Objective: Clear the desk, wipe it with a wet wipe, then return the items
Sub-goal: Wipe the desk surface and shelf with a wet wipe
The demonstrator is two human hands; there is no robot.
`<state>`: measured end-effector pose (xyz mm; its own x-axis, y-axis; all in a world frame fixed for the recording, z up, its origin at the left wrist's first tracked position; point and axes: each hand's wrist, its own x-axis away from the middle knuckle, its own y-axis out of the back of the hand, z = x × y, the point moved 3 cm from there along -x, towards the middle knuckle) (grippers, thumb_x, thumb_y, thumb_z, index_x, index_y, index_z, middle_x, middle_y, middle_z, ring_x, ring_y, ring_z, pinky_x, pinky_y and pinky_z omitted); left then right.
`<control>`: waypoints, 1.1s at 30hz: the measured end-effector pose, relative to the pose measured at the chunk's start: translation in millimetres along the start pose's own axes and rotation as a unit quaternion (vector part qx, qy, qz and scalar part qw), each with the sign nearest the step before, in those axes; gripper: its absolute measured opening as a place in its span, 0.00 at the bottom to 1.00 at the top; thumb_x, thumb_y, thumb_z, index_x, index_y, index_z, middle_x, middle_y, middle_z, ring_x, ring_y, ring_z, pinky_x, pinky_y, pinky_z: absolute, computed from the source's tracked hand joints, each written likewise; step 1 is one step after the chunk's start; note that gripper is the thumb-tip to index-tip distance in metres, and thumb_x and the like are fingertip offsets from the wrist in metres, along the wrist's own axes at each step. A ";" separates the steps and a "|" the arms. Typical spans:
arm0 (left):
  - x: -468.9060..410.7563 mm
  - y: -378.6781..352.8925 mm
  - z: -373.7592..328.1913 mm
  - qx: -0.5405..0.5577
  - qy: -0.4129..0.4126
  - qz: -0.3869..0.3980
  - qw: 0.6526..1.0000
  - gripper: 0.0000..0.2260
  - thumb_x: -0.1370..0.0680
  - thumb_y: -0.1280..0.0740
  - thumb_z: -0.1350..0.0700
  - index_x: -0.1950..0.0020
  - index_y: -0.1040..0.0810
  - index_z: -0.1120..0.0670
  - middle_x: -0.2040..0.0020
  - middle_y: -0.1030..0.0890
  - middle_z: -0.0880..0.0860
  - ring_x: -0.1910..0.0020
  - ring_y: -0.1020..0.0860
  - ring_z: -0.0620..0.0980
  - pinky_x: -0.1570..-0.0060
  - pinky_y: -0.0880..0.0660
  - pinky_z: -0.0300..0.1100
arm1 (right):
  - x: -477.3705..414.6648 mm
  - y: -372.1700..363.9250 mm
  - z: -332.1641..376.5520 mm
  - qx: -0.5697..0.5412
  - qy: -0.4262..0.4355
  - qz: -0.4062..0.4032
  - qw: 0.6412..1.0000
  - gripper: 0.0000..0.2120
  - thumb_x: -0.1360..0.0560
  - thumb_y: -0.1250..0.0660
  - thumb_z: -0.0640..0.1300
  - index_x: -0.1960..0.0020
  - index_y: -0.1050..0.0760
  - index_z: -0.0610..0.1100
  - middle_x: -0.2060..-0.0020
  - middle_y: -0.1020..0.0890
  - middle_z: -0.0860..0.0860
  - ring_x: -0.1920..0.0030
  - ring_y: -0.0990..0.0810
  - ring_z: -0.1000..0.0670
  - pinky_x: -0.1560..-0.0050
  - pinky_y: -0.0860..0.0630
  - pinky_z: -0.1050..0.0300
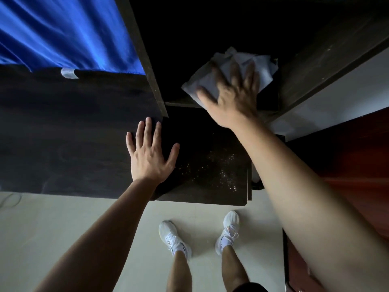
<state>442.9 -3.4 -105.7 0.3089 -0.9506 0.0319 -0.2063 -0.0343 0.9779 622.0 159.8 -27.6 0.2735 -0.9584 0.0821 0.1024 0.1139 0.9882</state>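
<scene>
Wiping step in hand. Right hand (233, 95) at upper centre-right of frame, fingers spread wide and flat, pressing the wet wipe (263, 68) onto the dark desk (63, 133) inside a recess between two upright panels; the hand reads blurred. Left hand (149, 157) at centre-left, fingers straight and splayed, palm resting on the desktop, holding nothing. Pale specks (221, 171) lie on the surface at centre, below the wipe. Judgement: keep the palm flat over the wipe so it does not bunch, work the recess corners, then draw strokes toward the front edge through the specks, lifting the left hand clear of that patch.
</scene>
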 end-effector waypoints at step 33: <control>97.4 -52.8 -56.5 0.035 -0.142 -0.071 0.987 0.27 0.17 0.43 0.45 0.22 0.38 0.59 0.21 0.45 0.64 0.21 0.48 0.62 0.25 0.48 0.62 | 213.6 -196.4 -69.4 -0.020 0.067 0.136 0.988 0.30 0.17 0.44 0.60 0.19 0.42 0.50 0.18 0.50 0.40 0.20 0.56 0.33 0.21 0.51 0.35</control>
<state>536.4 -76.8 -142.6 0.0679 -0.9824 -0.1738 -0.2471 -0.1854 0.9511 726.6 -49.1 -213.2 0.4204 -0.8475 0.3240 0.0443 0.3759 0.9256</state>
